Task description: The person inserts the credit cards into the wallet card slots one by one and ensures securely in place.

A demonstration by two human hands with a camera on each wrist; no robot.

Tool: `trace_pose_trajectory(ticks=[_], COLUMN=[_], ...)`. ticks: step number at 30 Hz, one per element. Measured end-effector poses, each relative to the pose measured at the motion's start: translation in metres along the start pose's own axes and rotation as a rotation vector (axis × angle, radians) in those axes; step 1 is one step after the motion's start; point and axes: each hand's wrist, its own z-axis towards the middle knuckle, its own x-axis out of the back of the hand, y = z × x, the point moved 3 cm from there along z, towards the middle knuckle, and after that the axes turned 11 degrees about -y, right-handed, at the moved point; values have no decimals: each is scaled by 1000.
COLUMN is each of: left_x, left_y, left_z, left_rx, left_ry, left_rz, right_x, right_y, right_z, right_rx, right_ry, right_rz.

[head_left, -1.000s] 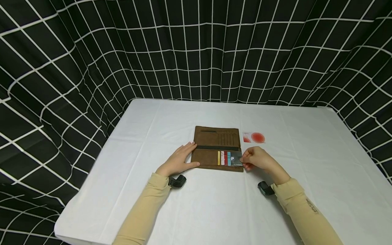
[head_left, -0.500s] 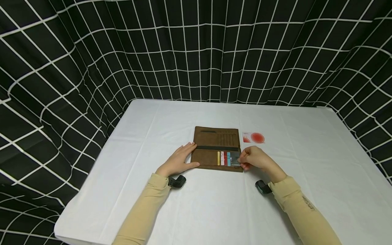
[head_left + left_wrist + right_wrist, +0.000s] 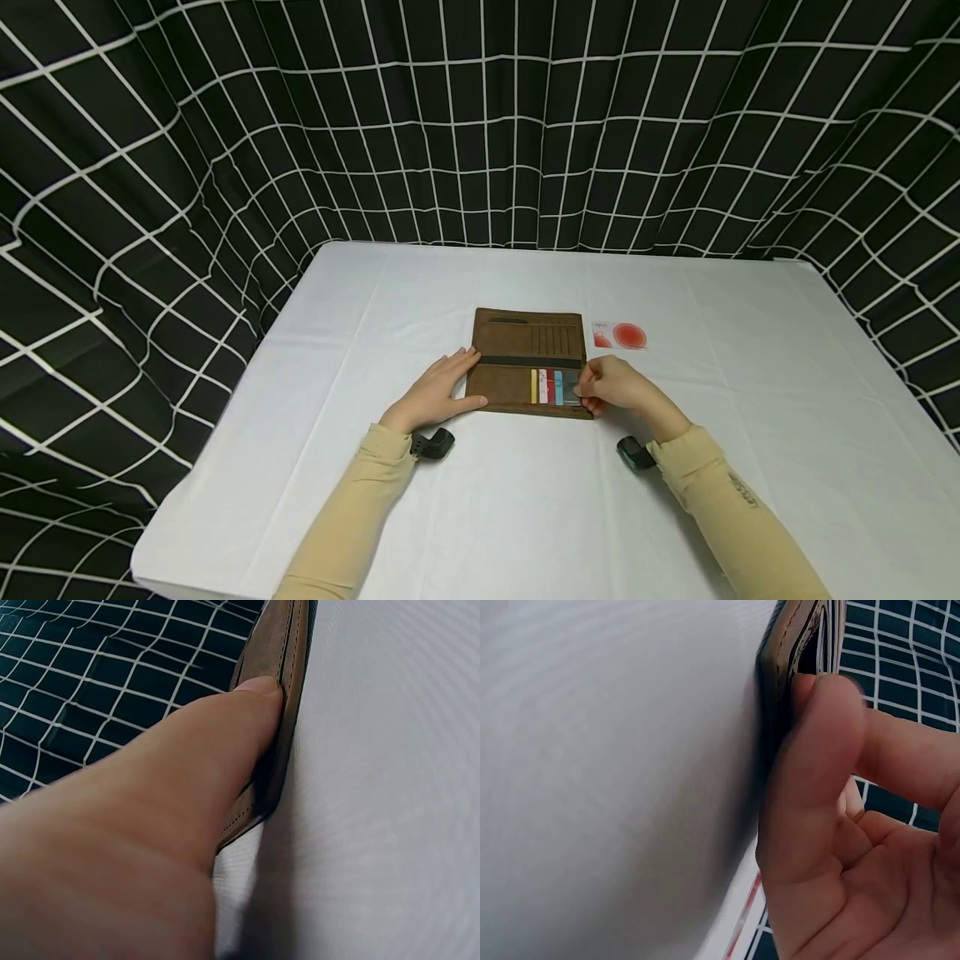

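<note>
A brown bifold wallet (image 3: 501,386) lies spread open on the white table. My left hand (image 3: 433,393) rests on its left edge with straight fingers; in the left wrist view the thumb (image 3: 217,735) presses the stitched border. Several cards (image 3: 547,387) with yellow, white, red and blue edges sit in the lower half's slots. To their right is a dark grey card (image 3: 572,385), mostly inside the slot. My right hand (image 3: 621,389) pinches its right end between thumb and forefinger. The right wrist view shows the thumb (image 3: 817,742) at the wallet's edge, with the card itself largely hidden.
A white card with a red circle (image 3: 628,336) lies flat on the table (image 3: 720,350), just right of the wallet's upper half. Black curtains with a white grid (image 3: 517,125) surround the table's back and sides.
My right hand has moved left, and the grey card has slid further into the wallet's slot. My left hand has stayed on the left edge.
</note>
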Motion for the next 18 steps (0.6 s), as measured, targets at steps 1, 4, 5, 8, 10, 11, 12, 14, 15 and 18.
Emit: trace_pose_trajectory(ticks=[1, 4, 5, 8, 10, 11, 12, 14, 15, 18], left_x=[0, 0, 0, 1, 1, 1, 1, 1, 1, 1], left_y=[0, 0, 0, 1, 1, 1, 1, 1, 0, 0], left_z=[0, -1, 0, 0, 0, 0, 0, 0, 0, -1], left_rx=[-3, -11, -8, -4, -6, -4, -5, -8, -9, -7], left_ry=[2, 8, 5, -1, -1, -4, -3, -2, -2, -4], left_rz=[0, 1, 3, 7, 8, 9, 8, 9, 7, 5], right_x=[-1, -1, -1, -2, -2, -2, -2, -2, -1, -1], right_y=[0, -1, -1, -1, -1, -1, -1, 0, 0, 0], right_z=[1, 2, 2, 3, 4, 4, 4, 4, 4, 5], right_rx=[0, -4, -6, -1, 0, 1, 4, 7, 4, 20], right_ry=[-2, -4, -5, -11, -10, -9, -10, -9, -6, -12], right_rz=[-9, -35, -37, -52, -54, -52, -52, -45, -37, -28])
